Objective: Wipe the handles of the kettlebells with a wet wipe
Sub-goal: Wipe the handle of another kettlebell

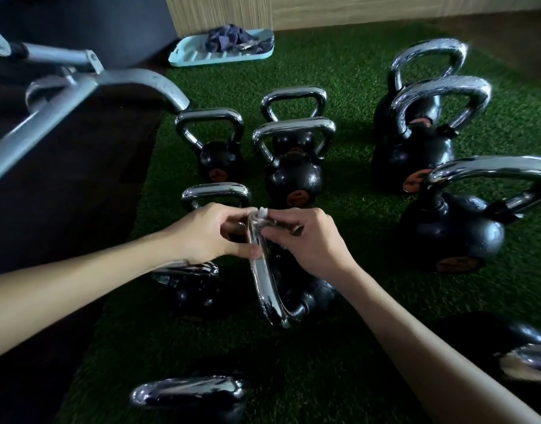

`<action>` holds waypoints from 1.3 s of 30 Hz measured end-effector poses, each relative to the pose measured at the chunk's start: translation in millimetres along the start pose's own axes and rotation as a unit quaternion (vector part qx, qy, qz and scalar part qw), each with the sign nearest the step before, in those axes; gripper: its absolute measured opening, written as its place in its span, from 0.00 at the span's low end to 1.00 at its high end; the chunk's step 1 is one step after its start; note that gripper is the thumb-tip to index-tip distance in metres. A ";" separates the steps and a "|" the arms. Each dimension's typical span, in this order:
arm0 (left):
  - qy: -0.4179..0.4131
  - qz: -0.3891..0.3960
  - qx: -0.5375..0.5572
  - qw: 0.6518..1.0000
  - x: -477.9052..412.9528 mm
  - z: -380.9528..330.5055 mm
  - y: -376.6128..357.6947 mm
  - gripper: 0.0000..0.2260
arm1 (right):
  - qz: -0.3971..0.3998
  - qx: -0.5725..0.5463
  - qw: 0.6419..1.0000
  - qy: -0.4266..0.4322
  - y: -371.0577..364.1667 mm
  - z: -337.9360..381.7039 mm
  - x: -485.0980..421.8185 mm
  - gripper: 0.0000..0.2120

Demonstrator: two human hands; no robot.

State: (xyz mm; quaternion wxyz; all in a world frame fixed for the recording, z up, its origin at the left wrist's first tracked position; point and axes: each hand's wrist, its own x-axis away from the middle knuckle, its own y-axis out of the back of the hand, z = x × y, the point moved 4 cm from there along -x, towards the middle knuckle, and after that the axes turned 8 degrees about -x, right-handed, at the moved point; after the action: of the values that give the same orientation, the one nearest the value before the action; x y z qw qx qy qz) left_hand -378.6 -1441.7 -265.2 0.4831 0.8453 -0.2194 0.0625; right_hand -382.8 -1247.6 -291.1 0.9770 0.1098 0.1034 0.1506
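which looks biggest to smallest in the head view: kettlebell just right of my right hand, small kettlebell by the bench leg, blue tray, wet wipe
1. kettlebell right of the right hand
2-3. small kettlebell and blue tray: look alike, tray lies farther off, so unranked
4. wet wipe

Dim, wide-angle bending at edges, glare on chrome handles point(293, 127), hands slightly blurred.

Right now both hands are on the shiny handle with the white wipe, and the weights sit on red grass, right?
Not quite. The head view shows the grass is green, not red. The rest holds: the left hand and right hand are both on the shiny handle with the white wipe, and the weights sit on that grass.
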 end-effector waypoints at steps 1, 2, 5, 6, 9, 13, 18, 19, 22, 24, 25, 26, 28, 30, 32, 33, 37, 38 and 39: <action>0.000 -0.007 0.000 1.000 -0.6 1.7 -0.2 0.33 | 0.015 0.005 1.000 0.000 0.0 -0.1 5.8 0.13; 0.002 -0.012 0.003 1.000 -0.9 2.7 -0.6 0.37 | 0.027 0.011 1.000 -0.002 0.5 -0.1 11.5 0.13; 0.005 -0.006 0.011 1.000 -0.5 7.7 -1.9 0.37 | 0.012 0.003 1.000 -0.008 1.1 1.4 18.4 0.12; 0.007 -0.004 0.003 1.000 -0.4 8.1 -0.9 0.38 | 0.000 -0.007 1.000 -0.010 0.4 2.7 16.4 0.12; 0.005 0.000 -0.026 1.000 -2.1 8.1 1.2 0.45 | -0.026 -0.011 0.999 -0.019 0.4 4.0 6.9 0.10; 0.009 -0.005 -0.017 1.000 0.8 9.4 0.5 0.42 | -0.011 0.007 1.000 -0.020 2.4 9.1 35.0 0.06; 0.007 0.001 -0.013 1.000 4.9 18.8 0.2 0.47 | 0.034 0.008 0.999 -0.016 0.7 20.7 95.8 0.07; 0.006 0.004 -0.016 1.000 4.9 21.2 0.0 0.48 | 0.038 0.014 0.999 -0.012 -0.5 21.7 97.2 0.07; 0.005 0.005 -0.015 1.000 5.4 24.0 0.3 0.48 | 0.027 0.014 0.999 0.018 -5.5 26.2 86.1 0.08; 0.001 0.005 -0.009 1.000 4.9 22.9 0.6 0.47 | 0.022 0.022 0.999 0.032 -7.0 27.8 80.0 0.08; -0.002 0.005 -0.009 1.000 4.4 21.3 0.8 0.47 | 0.022 0.026 0.999 0.037 -6.0 27.2 81.2 0.08; -0.004 0.003 -0.006 1.000 3.9 20.1 1.0 0.46 | 0.026 0.033 0.998 0.041 -3.9 25.2 85.2 0.08; -0.007 0.001 0.002 1.000 2.9 19.2 0.4 0.45 | 0.034 0.054 0.996 0.060 -0.4 18.4 99.6 0.08; -0.014 0.001 0.010 1.000 2.8 18.3 -0.4 0.46 | 0.025 0.078 0.994 0.076 2.5 5.9 113.5 0.09; -0.015 0.003 0.015 1.000 2.5 18.7 0.1 0.46 | 0.012 0.120 0.990 0.074 6.5 -10.1 119.0 0.13; -0.015 0.005 0.014 1.000 2.4 18.6 0.9 0.46 | 0.014 0.145 0.987 0.074 8.3 -14.6 118.8 0.14; -0.015 0.011 -0.001 1.000 1.6 18.5 2.9 0.46 | 0.024 0.192 0.978 0.079 14.9 -9.6 100.3 0.11; -0.015 0.008 -0.001 1.000 1.3 17.8 3.2 0.45 | 0.025 0.203 0.976 0.072 15.1 -6.5 92.6 0.10; -0.015 0.005 -0.001 1.000 1.0 16.9 3.7 0.44 | 0.040 0.221 0.973 0.061 13.4 -3.6 84.7 0.11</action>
State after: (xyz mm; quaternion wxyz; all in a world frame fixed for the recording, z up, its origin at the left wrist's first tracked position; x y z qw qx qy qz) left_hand -381.1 -1457.8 -270.9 0.4801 0.8446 -0.2310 0.0524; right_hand -308.2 -1207.6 -305.6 0.9137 0.3174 0.1886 0.1696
